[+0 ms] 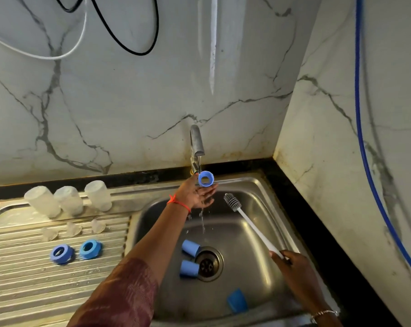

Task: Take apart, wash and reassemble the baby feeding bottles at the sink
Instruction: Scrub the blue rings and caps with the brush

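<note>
My left hand (198, 194) holds a blue bottle ring (206, 178) at its fingertips under the running tap (196, 143); water drips off the palm. My right hand (292, 261) grips the white handle of a bottle brush (248, 220), whose grey head points up over the sink (258, 237). Three blue caps (190, 248) (188, 269) (237, 300) lie in the basin around the drain. On the drainboard (34, 284) three clear bottles (42, 201) (68, 199) (98, 195) stand upside down, three clear teats (73, 228) lie in front, and two blue rings (61, 253) (90, 249) sit nearer me.
Marble walls close the back and right side, with a black counter strip (318, 220) around the sink. A blue hose (362, 138) runs down the right wall; black and white cables (119, 36) hang at the top left. The drain (208, 264) lies mid-basin.
</note>
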